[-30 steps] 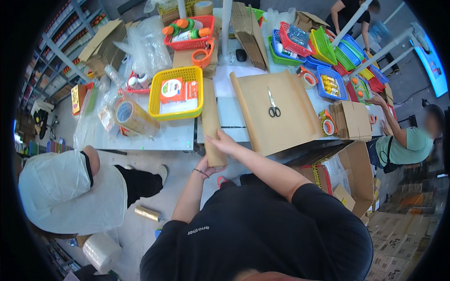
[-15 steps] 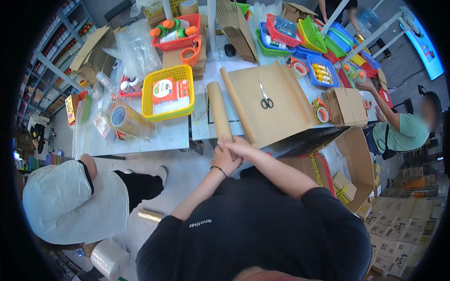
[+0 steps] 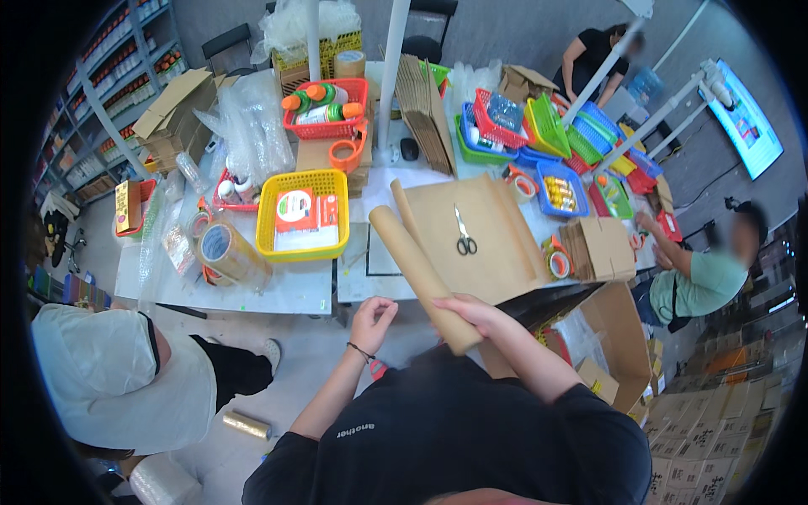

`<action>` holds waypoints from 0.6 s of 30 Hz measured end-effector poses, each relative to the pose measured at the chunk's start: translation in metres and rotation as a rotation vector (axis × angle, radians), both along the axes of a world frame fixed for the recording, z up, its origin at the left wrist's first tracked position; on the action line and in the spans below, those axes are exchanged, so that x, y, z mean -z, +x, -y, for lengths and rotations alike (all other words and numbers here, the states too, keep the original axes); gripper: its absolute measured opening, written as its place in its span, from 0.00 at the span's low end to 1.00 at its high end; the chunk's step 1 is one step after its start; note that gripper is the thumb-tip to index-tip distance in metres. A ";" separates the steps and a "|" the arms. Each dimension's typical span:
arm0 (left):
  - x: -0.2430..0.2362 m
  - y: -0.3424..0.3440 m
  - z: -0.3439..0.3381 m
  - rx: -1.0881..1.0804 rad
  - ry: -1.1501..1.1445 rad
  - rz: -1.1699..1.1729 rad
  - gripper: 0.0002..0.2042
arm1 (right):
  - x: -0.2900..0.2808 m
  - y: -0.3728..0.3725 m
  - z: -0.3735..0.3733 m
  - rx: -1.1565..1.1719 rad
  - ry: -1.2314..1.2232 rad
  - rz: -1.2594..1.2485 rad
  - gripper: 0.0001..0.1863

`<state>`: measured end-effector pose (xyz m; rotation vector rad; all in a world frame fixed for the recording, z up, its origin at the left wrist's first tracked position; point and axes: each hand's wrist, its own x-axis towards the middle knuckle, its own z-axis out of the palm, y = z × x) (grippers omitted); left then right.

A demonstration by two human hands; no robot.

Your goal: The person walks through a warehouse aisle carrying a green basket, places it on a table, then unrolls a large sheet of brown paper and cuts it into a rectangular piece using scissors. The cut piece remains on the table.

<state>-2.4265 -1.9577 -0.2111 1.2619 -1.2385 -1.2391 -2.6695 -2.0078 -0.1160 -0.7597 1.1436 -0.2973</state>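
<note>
A roll of brown kraft paper (image 3: 418,271) slants in front of me, its far end over the table and its near end close to my chest. My right hand (image 3: 471,316) is wrapped round the roll near its lower end. To the left, apart from the roll, my left hand (image 3: 372,326) hangs in the air by the table's front edge, holding nothing, its fingers loosely bent. Beyond the roll lies a sheet of brown paper (image 3: 497,252) with curled edges. A pair of scissors (image 3: 464,231) with dark handles rests on that sheet.
A yellow basket (image 3: 303,252) with red-and-white packs stands left of the roll, beside large rolls of clear tape (image 3: 227,252). Folded cardboard (image 3: 598,250) and a tape dispenser (image 3: 557,259) lie right. People (image 3: 711,282) are nearby at right and at left (image 3: 118,370).
My left hand has let go of the paper roll and moved left. My right hand still holds the roll, which now tilts more, with its near end swung to the right.
</note>
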 end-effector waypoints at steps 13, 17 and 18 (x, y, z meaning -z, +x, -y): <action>0.056 -0.025 0.123 0.206 0.380 1.166 0.59 | -0.283 -0.096 0.285 -0.382 -1.597 -1.432 0.34; 0.044 -0.025 0.137 0.372 0.553 1.193 0.69 | -0.309 -0.031 0.425 -0.568 -1.854 -1.722 0.30; 0.041 -0.025 0.141 0.406 0.598 1.218 0.71 | -0.309 -0.011 0.456 -0.611 -1.904 -1.731 0.28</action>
